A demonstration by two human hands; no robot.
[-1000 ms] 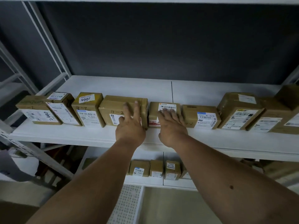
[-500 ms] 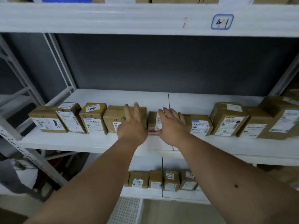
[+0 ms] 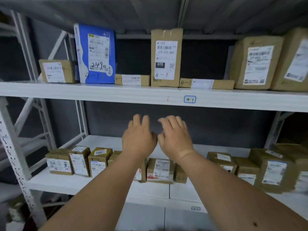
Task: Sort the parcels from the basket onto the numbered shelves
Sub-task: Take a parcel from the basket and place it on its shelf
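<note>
My left hand [image 3: 139,138] and my right hand [image 3: 175,137] hover side by side in the air, fingers apart and empty, above a row of several small brown parcels on the lower white shelf [image 3: 100,185]. A small brown parcel marked 4-2 [image 3: 159,170] stands under my wrists; my forearms partly hide the boxes beside it. The upper shelf [image 3: 116,94] carries a 4-1 label [image 3: 189,99], a blue parcel marked 2490 [image 3: 95,54] and a tall brown parcel marked 070 [image 3: 165,57]. No basket is in sight.
Flat brown parcels marked 4-1 [image 3: 132,80] lie on the upper shelf, with bulky brown parcels [image 3: 256,62] at its right. A white perforated shelf post [image 3: 15,164] rises at the left. Larger brown boxes [image 3: 273,169] fill the lower shelf's right end.
Both hands have lifted off the parcels on the lower shelf and risen into the air. The view has tilted upward, bringing the upper 4-1 shelf and its parcels into sight.
</note>
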